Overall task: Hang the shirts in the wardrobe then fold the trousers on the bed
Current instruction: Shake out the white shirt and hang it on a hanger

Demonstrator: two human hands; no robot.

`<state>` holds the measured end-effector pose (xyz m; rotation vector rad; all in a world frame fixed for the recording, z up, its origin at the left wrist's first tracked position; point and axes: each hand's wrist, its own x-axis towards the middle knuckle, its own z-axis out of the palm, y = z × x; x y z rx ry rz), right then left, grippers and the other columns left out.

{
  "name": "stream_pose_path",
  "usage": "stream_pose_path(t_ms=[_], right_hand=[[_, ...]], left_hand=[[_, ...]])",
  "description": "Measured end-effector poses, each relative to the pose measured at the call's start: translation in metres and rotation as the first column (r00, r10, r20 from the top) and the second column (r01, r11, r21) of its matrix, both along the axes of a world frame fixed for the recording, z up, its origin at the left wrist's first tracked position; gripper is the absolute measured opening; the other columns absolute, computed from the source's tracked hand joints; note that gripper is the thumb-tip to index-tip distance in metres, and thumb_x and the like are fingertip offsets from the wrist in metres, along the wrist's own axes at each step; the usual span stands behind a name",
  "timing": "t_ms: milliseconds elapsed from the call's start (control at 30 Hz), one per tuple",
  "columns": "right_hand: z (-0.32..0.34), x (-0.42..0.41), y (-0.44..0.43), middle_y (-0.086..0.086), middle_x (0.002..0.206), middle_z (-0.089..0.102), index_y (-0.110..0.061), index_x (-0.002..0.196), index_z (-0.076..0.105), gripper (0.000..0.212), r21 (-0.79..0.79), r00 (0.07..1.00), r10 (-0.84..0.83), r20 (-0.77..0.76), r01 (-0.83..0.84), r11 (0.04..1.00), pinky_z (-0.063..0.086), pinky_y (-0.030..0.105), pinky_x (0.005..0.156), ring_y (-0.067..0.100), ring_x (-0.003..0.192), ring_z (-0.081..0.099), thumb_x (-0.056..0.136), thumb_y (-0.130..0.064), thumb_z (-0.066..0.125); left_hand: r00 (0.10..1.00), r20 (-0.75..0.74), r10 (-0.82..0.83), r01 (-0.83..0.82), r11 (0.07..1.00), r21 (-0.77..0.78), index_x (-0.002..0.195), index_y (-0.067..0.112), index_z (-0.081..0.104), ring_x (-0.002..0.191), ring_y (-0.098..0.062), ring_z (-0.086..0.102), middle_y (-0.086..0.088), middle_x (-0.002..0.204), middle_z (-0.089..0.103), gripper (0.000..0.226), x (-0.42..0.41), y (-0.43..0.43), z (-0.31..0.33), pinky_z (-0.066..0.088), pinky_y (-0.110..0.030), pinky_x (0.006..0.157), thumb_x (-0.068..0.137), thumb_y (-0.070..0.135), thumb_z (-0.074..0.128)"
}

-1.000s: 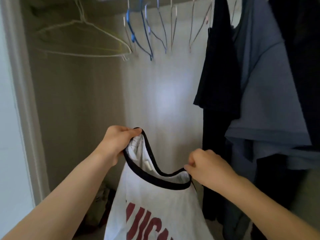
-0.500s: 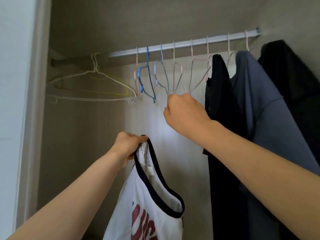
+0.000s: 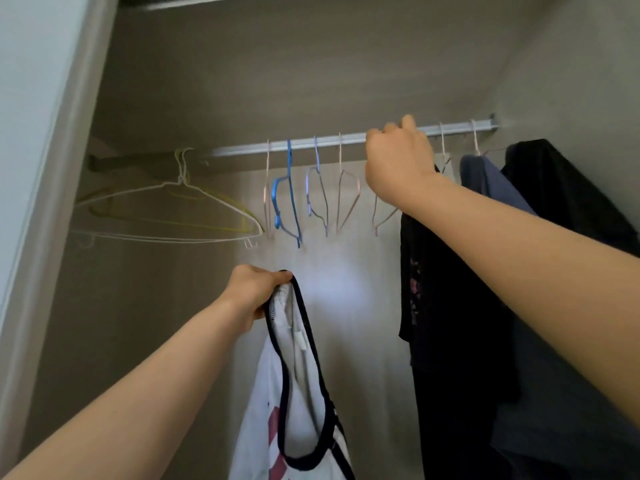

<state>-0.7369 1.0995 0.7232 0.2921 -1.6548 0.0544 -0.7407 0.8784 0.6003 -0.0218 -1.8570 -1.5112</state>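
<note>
White shirt (image 3: 277,393) collar in left grip (image 3: 254,292), right grip (image 3: 398,161) seemingly closed on hanger at rail (image 3: 311,144)

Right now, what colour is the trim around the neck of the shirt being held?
Dark navy, nearly black, edging the white shirt's collar; the head view shows it.

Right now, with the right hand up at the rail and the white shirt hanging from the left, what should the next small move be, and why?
Probably lift the pink hanger under the right hand off the rail. That hand is closed at its hook, while the left hand grips the white shirt by its dark collar, with no hanger in it yet.
</note>
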Motion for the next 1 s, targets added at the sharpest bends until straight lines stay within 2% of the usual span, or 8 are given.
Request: stream_pose_path(t_ms=[133, 300, 467, 567, 700, 800, 900, 1000], right_hand=[[0.023, -0.018, 0.009, 0.020, 0.117, 0.057, -0.003, 0.116, 0.054, 0.029, -0.039, 0.976, -0.125, 0.179, 0.134, 0.990, 0.037, 0.040, 0.080, 0.038, 0.117, 0.043, 0.087, 0.000, 0.051], [0.034, -0.033, 0.019, 0.017, 0.114, 0.055, -0.003, 0.119, 0.051, 0.030, -0.123, 0.943, -0.058, 0.327, 0.103, 0.987, 0.039, 0.038, 0.077, 0.038, 0.111, 0.054, 0.090, 0.000, 0.049], [0.037, -0.039, 0.013, 0.017, 0.129, 0.052, -0.008, 0.122, 0.053, 0.030, -0.072, 0.891, -0.179, 0.416, 0.229, 0.971, 0.034, 0.044, 0.098, 0.039, 0.124, 0.042, 0.094, -0.017, 0.053], [0.032, -0.044, 0.003, 0.013, 0.119, 0.056, -0.012, 0.118, 0.053, 0.029, 0.013, 0.891, -0.270, 0.365, 0.285, 0.959, 0.023, 0.049, 0.107, 0.036, 0.126, 0.040, 0.089, -0.009, 0.053], [0.022, -0.049, -0.007, 0.001, 0.077, 0.051, -0.013, 0.088, 0.053, 0.017, 0.045, 0.900, -0.272, 0.340, 0.274, 0.961, 0.023, 0.044, 0.103, 0.026, 0.091, 0.052, 0.079, 0.001, 0.054], [0.019, -0.054, -0.013, -0.002, 0.065, 0.046, -0.014, 0.071, 0.051, 0.021, 0.043, 0.896, -0.249, 0.368, 0.251, 0.967, 0.017, 0.049, 0.109, 0.017, 0.062, 0.044, 0.079, 0.005, 0.051], [0.018, -0.059, -0.014, -0.001, 0.064, 0.045, -0.014, 0.069, 0.048, 0.023, -0.009, 0.912, -0.182, 0.367, 0.199, 0.980, 0.017, 0.054, 0.109, 0.017, 0.057, 0.041, 0.078, 0.007, 0.050], [0.018, -0.062, -0.010, 0.001, 0.064, 0.046, -0.012, 0.073, 0.047, 0.021, -0.072, 0.934, -0.126, 0.335, 0.159, 0.985, 0.022, 0.054, 0.107, 0.018, 0.056, 0.040, 0.078, 0.007, 0.052]], left_hand=[[1.000, -0.015, -0.011, 0.010, 1.000, -0.015, 0.088, 0.004, 0.061, 0.073, -0.026, 0.060, -0.017, 0.083, 0.064, 0.023, -0.005, 0.004, 0.012, 0.052, -0.034, 0.068, 0.083, 0.019, 0.077], [0.999, -0.015, -0.031, 0.030, 0.998, -0.055, 0.094, 0.005, 0.063, 0.077, -0.027, 0.061, -0.019, 0.087, 0.065, 0.024, -0.009, 0.003, 0.023, 0.056, -0.048, 0.086, 0.082, 0.019, 0.079], [0.999, -0.033, 0.024, -0.029, 0.987, -0.156, 0.092, 0.007, 0.067, 0.069, -0.024, 0.056, -0.016, 0.079, 0.060, 0.023, -0.012, 0.004, 0.027, 0.050, -0.032, 0.065, 0.083, 0.024, 0.078], [0.996, -0.045, 0.074, -0.083, 0.963, -0.257, 0.082, 0.008, 0.065, 0.059, -0.021, 0.046, -0.013, 0.070, 0.051, 0.020, -0.012, 0.004, 0.026, 0.041, -0.026, 0.054, 0.085, 0.025, 0.076], [0.987, -0.067, 0.143, -0.157, 0.924, -0.347, 0.078, -0.007, 0.068, 0.053, -0.021, 0.035, -0.012, 0.064, 0.044, 0.034, -0.012, 0.003, 0.028, 0.031, -0.022, 0.048, 0.084, 0.026, 0.076], [0.982, -0.089, 0.168, -0.189, 0.910, -0.369, 0.077, -0.010, 0.066, 0.055, -0.020, 0.034, -0.011, 0.062, 0.042, 0.039, -0.012, 0.003, 0.031, 0.030, -0.024, 0.050, 0.084, 0.026, 0.076], [0.979, -0.105, 0.172, -0.199, 0.903, -0.380, 0.075, 0.003, 0.067, 0.055, -0.021, 0.033, -0.012, 0.064, 0.041, 0.026, -0.010, 0.005, 0.036, 0.029, -0.025, 0.050, 0.085, 0.026, 0.076], [0.980, -0.109, 0.167, -0.197, 0.903, -0.382, 0.074, 0.003, 0.067, 0.055, -0.022, 0.035, -0.013, 0.064, 0.042, 0.027, -0.010, 0.007, 0.039, 0.031, -0.025, 0.052, 0.085, 0.027, 0.076]])
